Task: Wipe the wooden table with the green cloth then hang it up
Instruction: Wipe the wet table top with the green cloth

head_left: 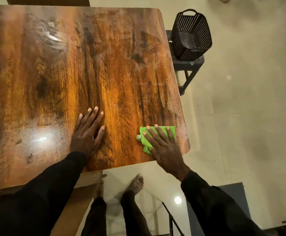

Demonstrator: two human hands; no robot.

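We saw the green cloth [143, 142] lying on the wooden table [104, 65], in the near right corner, close to the right edge and not far from the near edge. The cloth was folded into a small pad that was wider than it was deep. Its long axis ran from left to right, roughly along the near edge of the table and across the wood grain, which ran away from the person. A small white tag showed at its left end, and its right end pointed toward the right edge of the table.

The right hand [164, 150] lay flat on top of the cloth. Its fingers were straight and spread apart, pointing away from the person and a little to the left, and they were not curled around the cloth. The left hand [86, 133] rested flat on the bare wood, well to the left of the cloth, with its fingers also straight and a little apart, holding nothing. Both arms wore black sleeves.

Bright reflections showed on the left part of the table. Beyond the right edge, a black basket [191, 34] stood on a dark stool [186, 65] on the pale floor [241, 108]. Under the near edge of the table we saw a bare foot [135, 184].
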